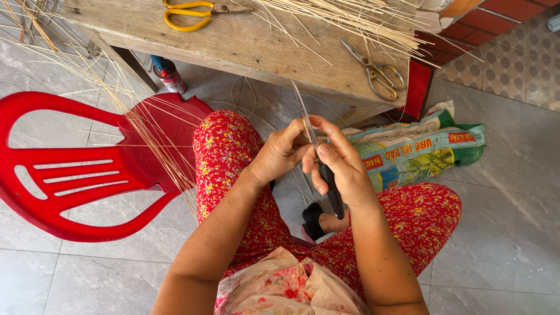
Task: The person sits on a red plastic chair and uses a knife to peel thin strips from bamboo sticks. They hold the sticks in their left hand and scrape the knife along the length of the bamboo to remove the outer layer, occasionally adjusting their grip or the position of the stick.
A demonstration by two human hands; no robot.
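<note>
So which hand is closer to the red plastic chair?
Left. The left hand is over the left thigh, which lies next to the red plastic chair. The right hand, gripping a knife, sits farther to the right, beyond the left hand.

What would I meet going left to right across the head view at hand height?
Red plastic chair → left hand → knife gripped in the right hand → printed sack on the floor.
</note>
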